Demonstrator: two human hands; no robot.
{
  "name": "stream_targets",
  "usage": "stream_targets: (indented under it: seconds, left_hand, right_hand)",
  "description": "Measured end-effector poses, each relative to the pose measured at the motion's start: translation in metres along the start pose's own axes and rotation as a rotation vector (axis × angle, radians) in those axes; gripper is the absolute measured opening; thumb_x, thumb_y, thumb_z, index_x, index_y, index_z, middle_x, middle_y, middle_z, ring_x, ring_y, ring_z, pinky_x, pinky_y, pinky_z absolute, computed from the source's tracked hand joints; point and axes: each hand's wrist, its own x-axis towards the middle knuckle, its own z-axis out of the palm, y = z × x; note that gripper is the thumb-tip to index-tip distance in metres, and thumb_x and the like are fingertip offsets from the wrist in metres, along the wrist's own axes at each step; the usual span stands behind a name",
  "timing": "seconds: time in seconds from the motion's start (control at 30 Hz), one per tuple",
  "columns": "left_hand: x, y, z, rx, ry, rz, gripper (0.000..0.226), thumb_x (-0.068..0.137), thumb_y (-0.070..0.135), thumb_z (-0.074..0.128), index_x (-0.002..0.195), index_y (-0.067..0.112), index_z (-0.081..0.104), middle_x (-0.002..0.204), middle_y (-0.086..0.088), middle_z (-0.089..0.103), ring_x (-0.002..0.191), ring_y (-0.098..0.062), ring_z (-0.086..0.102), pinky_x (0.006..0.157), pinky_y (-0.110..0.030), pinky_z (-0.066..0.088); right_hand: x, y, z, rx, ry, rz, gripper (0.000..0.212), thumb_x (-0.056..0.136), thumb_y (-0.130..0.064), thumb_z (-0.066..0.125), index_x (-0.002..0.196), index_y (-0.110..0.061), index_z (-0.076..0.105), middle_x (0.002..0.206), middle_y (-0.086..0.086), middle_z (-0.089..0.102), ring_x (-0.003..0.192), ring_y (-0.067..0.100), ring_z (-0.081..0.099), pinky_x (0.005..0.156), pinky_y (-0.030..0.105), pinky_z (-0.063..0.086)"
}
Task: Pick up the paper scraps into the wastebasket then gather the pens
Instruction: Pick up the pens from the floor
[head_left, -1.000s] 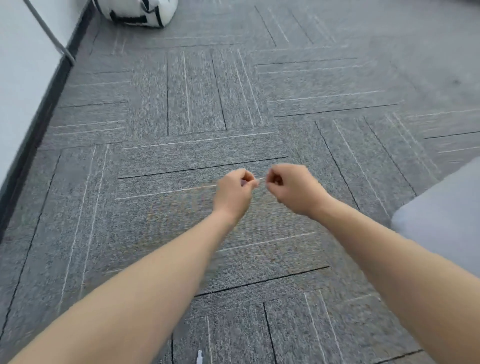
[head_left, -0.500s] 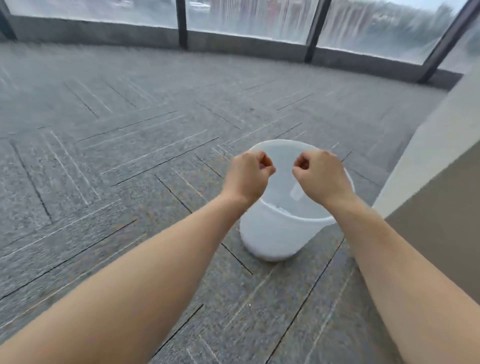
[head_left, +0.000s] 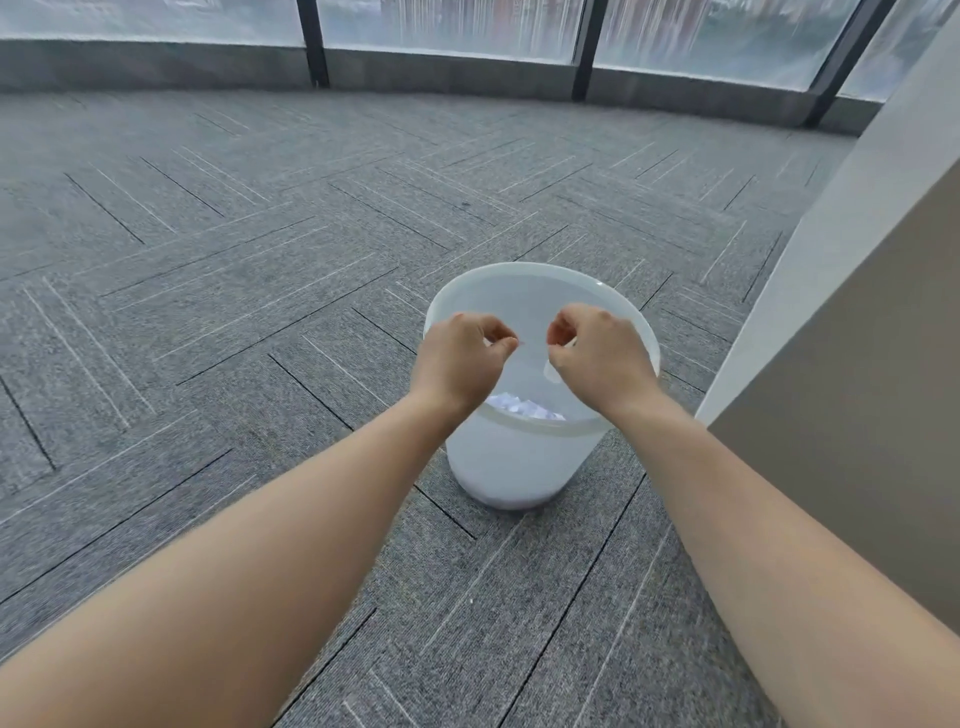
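Both hands hang over the open mouth of the wastebasket, which stands on the carpet floor just beside a pale wall panel. The left hand has its fingers curled with thumb and forefinger pressed together; whether a scrap sits in that pinch is too small to tell. The right hand is curled the same way, and a small white bit shows just below its fingertips, probably a paper scrap it pinches or is letting fall, though this cannot be made out for sure.

A heap of white scraps already lies at the bottom of the wastebasket, so the first part of the task looks well under way. No loose scraps show on the floor in view, but much of the room is out of sight. No pens are visible anywhere, so gathering them seems not yet begun.

Count: one wastebasket, two hands, one heap of scraps whose pieces cannot be counted, one possible scrap at the right hand, no pens.
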Motion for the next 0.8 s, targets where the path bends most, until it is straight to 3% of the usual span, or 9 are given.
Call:
stream_targets:
  seconds: [0.13,0.3,0.43,0.53,0.67,0.8]
  left_hand:
    - [-0.009,-0.004,-0.012,-0.038,0.095,0.022,0.004,0.082,0.02,0.068,0.084,0.016,0.069,0.084,0.007,0.071,0.062,0.0,0.051,0.069,-0.022,0.042]
    - [-0.02,-0.021,-0.025,-0.037,0.08,-0.008,0.015,0.083,0.018,0.065,0.097,0.018,0.07,0.089,0.004,0.072,0.069,-0.011,0.053,0.079,-0.031,0.049]
    - [-0.048,-0.039,-0.047,-0.08,0.161,-0.052,0.016,0.088,0.022,0.061,0.102,0.019,0.067,0.088,0.005,0.069,0.076,-0.011,0.061,0.075,-0.034,0.054]
    - [-0.096,-0.07,-0.059,-0.058,0.172,-0.177,0.013,0.089,0.024,0.058,0.097,0.018,0.067,0.085,0.004,0.067,0.079,-0.013,0.063,0.072,-0.036,0.055]
    - [-0.176,-0.115,-0.057,0.093,0.003,-0.392,0.013,0.088,0.024,0.057,0.096,0.019,0.067,0.085,0.004,0.066,0.08,-0.018,0.063,0.073,-0.033,0.053]
    - [-0.246,-0.144,-0.048,0.187,-0.157,-0.552,0.013,0.091,0.026,0.053,0.098,0.024,0.063,0.091,0.007,0.065,0.081,-0.014,0.061,0.066,-0.029,0.048]
  right_hand:
    - [-0.002,-0.013,0.002,0.083,0.124,-0.063,0.009,0.082,-0.014,0.058,0.083,-0.021,0.063,0.082,-0.004,0.069,0.074,0.019,0.062,0.068,0.03,0.048]
    - [-0.017,-0.046,0.015,0.144,0.175,-0.172,0.006,0.086,-0.019,0.059,0.086,-0.017,0.065,0.081,-0.003,0.07,0.068,0.017,0.059,0.064,0.026,0.041]
    - [-0.041,-0.065,0.019,0.166,0.168,-0.245,0.006,0.087,-0.019,0.06,0.086,-0.017,0.066,0.078,-0.004,0.068,0.065,0.012,0.055,0.063,0.022,0.036]
    - [-0.078,-0.078,0.033,0.18,0.023,-0.314,0.006,0.086,-0.02,0.059,0.085,-0.019,0.065,0.072,-0.005,0.066,0.063,0.014,0.056,0.062,0.026,0.041]
    - [-0.149,-0.07,0.072,0.076,-0.326,-0.325,0.007,0.087,-0.024,0.057,0.084,-0.021,0.062,0.07,-0.006,0.064,0.068,0.02,0.059,0.063,0.035,0.051]
    - [-0.218,-0.039,0.107,-0.128,-0.688,-0.242,0.01,0.092,-0.028,0.048,0.086,-0.028,0.056,0.079,-0.009,0.064,0.075,0.017,0.06,0.058,0.028,0.043]
